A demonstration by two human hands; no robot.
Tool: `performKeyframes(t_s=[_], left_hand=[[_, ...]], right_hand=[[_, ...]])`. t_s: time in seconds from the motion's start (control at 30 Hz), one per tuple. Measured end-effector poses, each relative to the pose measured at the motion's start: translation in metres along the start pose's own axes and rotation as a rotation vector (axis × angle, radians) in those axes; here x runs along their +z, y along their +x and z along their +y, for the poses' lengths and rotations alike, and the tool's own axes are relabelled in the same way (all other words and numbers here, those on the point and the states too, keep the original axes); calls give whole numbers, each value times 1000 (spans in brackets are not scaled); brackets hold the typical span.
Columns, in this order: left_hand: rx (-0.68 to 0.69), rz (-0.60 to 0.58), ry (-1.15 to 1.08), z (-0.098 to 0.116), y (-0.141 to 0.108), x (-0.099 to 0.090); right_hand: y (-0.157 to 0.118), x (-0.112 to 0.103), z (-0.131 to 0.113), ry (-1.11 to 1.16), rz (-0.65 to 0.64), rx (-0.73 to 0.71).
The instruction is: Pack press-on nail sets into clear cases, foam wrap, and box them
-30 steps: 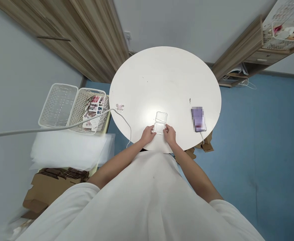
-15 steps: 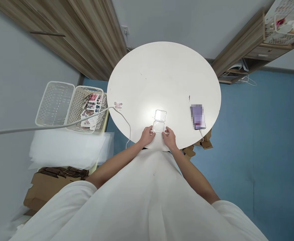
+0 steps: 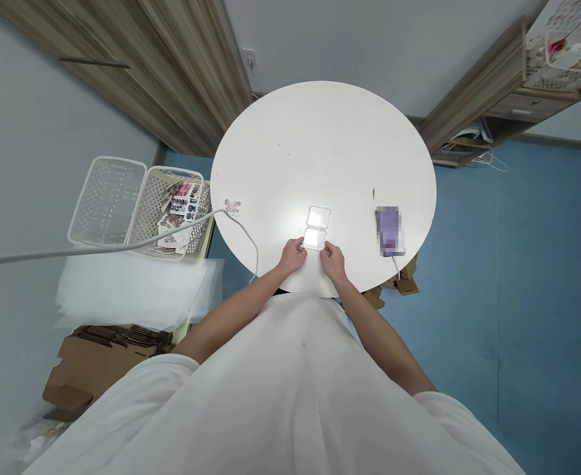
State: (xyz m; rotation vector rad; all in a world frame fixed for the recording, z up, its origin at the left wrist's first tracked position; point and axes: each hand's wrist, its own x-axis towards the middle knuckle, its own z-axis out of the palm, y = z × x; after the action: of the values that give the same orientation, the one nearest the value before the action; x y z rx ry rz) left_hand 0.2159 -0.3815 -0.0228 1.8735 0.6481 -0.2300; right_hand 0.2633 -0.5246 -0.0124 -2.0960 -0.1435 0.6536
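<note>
An unfolded clear plastic box (image 3: 315,239) lies at the near side of the white round table (image 3: 340,138), its lid half pointing away from me and its other half towards me. No contents show in either half. My left hand (image 3: 293,256) pinches the near half at its left edge, fingers bent and closed. At the right edge my right hand (image 3: 333,260) grips the same half between thumb and fingers. Farther left on the table is a small card with pink pieces (image 3: 232,206).
A purple, blurred-out object (image 3: 390,231) with a cable lies on the table's right. A white cable (image 3: 181,229) crosses from the left onto the table. Left of the table are white baskets (image 3: 136,204), one with cards, white sheets (image 3: 127,290) and cardboard (image 3: 97,369).
The clear box has moved a little away from me across the table, and both hands have gone with it. The fingers now sit closer in against its sides.
</note>
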Motion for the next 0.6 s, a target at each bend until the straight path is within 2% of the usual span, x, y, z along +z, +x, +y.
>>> performKeyframes(t_s=[0.23, 0.33, 0.43, 0.6], left_hand=[[-32, 15, -24, -5, -2, 2], [-48, 51, -49, -10, -10, -6], [-54, 130, -45, -18, -19, -24], [-33, 253, 31, -42, -21, -69]], right_hand=[[-5, 2, 1, 13, 77, 41], [-10, 5, -1, 41, 125, 37], [-12, 13, -13, 29, 100, -43], [-3, 33, -44, -6, -23, -165]])
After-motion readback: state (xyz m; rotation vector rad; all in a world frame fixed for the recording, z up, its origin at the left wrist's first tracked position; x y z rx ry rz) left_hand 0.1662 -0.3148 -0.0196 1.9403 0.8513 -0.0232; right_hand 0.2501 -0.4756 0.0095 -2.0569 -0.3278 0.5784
